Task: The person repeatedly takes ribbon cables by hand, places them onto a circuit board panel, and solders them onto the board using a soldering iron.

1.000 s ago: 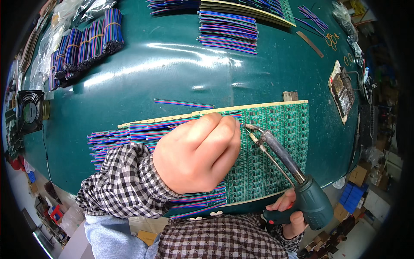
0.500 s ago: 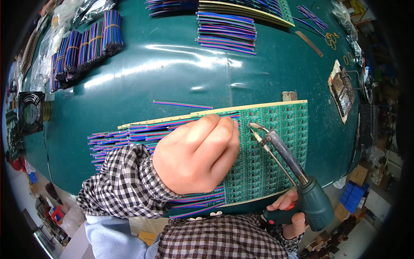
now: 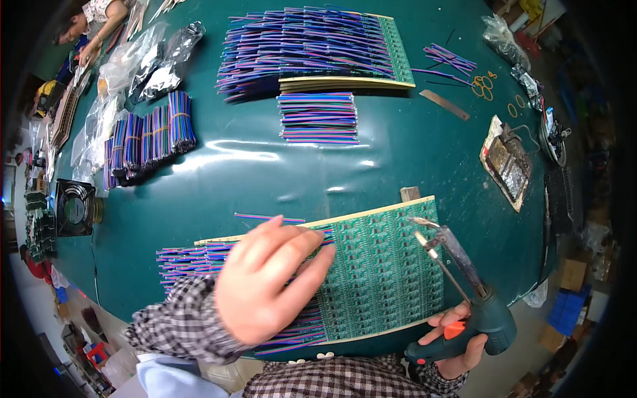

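A green circuit board panel (image 3: 385,272) with cream edge strips lies slanted in front of me. Thin multicoloured wires (image 3: 186,262) cover its left part in rows, their ends overhanging its left edge. Over these wires is my left hand (image 3: 275,282), fingers loosely apart and no wire visible in them; its palm side is hidden. My right hand (image 3: 458,338) is wrapped round the dark green handle of a soldering gun (image 3: 497,325) with an orange trigger. The gun's bent tip and thin feed tube point up-left over the panel's right part.
One loose wire strand (image 3: 269,217) lies beyond the panel. Farther off are a wire pile (image 3: 318,118), a wire-covered panel stack (image 3: 401,53) and banded wire bundles (image 3: 152,139). A small fan (image 3: 74,207) stands left; a soldering tray (image 3: 507,166) sits right. Another person (image 3: 106,20) is at far left.
My view has tilted up, showing more of the far table. My left hand has loosened from a pinch and drawn back leftward. The soldering gun's tip has moved right, away from the wires.
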The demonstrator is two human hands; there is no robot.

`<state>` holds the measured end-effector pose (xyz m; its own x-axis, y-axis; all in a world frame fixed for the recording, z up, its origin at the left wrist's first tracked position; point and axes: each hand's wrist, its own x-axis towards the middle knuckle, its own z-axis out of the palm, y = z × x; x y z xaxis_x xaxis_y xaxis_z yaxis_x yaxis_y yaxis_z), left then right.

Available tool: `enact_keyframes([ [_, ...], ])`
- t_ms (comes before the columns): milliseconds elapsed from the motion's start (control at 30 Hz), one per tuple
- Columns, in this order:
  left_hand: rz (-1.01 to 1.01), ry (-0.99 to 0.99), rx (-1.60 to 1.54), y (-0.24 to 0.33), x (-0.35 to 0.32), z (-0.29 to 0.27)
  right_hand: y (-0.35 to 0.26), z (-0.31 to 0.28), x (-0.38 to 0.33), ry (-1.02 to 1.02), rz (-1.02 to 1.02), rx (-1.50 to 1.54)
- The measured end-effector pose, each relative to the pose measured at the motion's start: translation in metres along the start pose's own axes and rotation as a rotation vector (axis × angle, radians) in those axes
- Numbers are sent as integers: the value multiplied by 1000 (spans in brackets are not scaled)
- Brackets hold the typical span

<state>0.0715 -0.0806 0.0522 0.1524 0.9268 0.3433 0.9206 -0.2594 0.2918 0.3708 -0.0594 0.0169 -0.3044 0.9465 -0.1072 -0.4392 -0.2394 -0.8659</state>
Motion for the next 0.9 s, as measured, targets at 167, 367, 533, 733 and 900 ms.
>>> enact_keyframes([
  [167,-38,-46,-252,-45,82,18,-4,-17,10,22,-3,52],
  [367,-210,-135,-155,-86,82,64,-2,-24,9,61,14,141],
  [533,-233,-148,-286,-80,83,65,-1,-27,17,74,48,129],
  [733,52,-207,6,-81,86,67,-2,-19,18,8,36,68],
  [900,203,-278,351,-55,91,65,-3,-15,7,15,33,4],
])
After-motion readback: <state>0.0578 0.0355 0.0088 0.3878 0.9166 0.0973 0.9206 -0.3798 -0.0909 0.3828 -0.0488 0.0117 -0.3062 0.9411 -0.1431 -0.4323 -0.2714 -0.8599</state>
